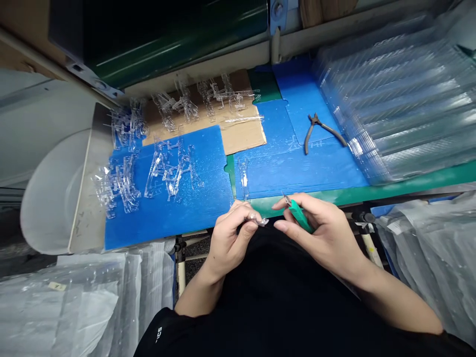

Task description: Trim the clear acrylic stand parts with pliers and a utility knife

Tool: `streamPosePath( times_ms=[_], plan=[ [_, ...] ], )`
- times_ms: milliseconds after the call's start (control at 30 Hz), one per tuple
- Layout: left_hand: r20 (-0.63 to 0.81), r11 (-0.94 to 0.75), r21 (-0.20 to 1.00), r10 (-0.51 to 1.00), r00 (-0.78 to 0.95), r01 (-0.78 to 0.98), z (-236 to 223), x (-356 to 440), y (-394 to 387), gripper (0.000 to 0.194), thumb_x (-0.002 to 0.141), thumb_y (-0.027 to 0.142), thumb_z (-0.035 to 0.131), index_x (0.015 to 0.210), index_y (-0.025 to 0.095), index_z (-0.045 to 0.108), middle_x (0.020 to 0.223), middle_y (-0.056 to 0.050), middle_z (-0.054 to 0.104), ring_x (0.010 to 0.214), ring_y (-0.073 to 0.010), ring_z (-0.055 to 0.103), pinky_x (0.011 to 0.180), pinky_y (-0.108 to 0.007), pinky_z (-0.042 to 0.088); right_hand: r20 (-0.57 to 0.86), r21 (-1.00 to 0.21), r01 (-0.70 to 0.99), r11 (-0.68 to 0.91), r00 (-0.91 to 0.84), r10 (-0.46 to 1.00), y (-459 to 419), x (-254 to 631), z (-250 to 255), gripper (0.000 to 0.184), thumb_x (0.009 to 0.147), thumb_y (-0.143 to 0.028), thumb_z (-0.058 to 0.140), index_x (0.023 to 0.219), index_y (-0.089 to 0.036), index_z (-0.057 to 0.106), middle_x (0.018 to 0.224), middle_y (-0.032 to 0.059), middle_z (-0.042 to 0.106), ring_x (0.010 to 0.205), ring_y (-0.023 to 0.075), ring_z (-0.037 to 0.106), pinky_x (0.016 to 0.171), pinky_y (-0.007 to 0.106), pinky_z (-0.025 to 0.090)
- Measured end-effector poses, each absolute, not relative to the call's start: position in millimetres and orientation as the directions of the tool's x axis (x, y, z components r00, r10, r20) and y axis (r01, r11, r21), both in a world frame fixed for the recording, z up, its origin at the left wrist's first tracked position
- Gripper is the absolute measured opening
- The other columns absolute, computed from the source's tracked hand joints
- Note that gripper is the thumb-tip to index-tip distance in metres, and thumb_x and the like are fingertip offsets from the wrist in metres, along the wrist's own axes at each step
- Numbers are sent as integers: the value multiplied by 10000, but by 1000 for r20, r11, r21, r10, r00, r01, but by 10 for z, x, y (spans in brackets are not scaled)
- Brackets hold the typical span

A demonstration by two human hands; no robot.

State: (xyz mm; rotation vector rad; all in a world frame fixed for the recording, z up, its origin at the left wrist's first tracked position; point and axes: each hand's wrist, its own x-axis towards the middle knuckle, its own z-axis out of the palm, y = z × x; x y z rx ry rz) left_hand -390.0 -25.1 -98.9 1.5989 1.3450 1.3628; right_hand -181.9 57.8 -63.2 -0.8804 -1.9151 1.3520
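My left hand (230, 240) pinches a small clear plastic part (261, 221) between thumb and fingers, just above my lap. My right hand (320, 233) grips a green-handled craft knife (299, 216), its small metal blade (287, 200) pointing up and left, close to the plastic part. The two hands are close together at the green bench edge (297, 202). Clear plastic moulded pieces (171, 168) lie in loose heaps on a blue plastic sheet (208, 218) beyond my left hand. One single clear piece (243, 178) lies nearest my hands.
Cutting pliers with dark handles (322, 131) lie on a second blue sheet (297, 168). More clear pieces (208, 99) rest on brown cardboard (241, 134). A stack of clear thermoformed trays (394, 99) fills the right. Plastic bags (74, 307) hang below the bench on both sides, and a white bowl-shaped chute (55, 198) stands at the left.
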Motion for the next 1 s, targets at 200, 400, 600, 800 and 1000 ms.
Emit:
streamPosePath(
  times_ms=[200,400,600,800,1000],
  plan=[
    [317,-288,912,947,-56,292,-990,-3903,-289,284,1108,430,596,955,207,686,809,-33,687,779,-184,596,799,-361,478,257,-956,-38,289,-575,776,543,-1904,-595,123,976,-119,788,1071,-197,781,910,12,744,809,152,704,778,275,585],
    [329,-309,902,944,-17,303,-965,-3925,-320,295,1112,431,587,947,205,679,785,-18,670,763,-168,590,785,-334,478,385,-913,-115,392,-567,728,540,-1949,-616,110,957,-94,816,1010,-187,796,919,30,769,803,148,721,745,271,604],
    [334,-304,890,942,-34,340,-982,-3932,-350,296,1112,435,584,955,205,684,808,-38,697,769,-185,613,785,-360,480,421,-888,-57,456,-498,758,489,-1942,-600,119,954,-80,812,954,-198,799,883,23,792,765,145,733,722,269,603],
    [347,-320,895,937,-35,312,-983,-3934,-345,264,1110,413,599,976,207,694,809,-31,692,770,-174,610,779,-352,468,420,-883,-5,469,-453,787,502,-1900,-609,137,945,-77,808,940,-212,789,860,22,777,739,153,718,698,280,594],
    [331,-307,896,943,-21,321,-986,-3935,-330,287,1111,432,585,971,205,688,801,-44,689,762,-187,604,780,-365,477,415,-871,2,491,-530,739,545,-1844,-616,196,991,-97,735,1095,-240,821,964,49,800,827,180,762,741,300,630]
  ],
)
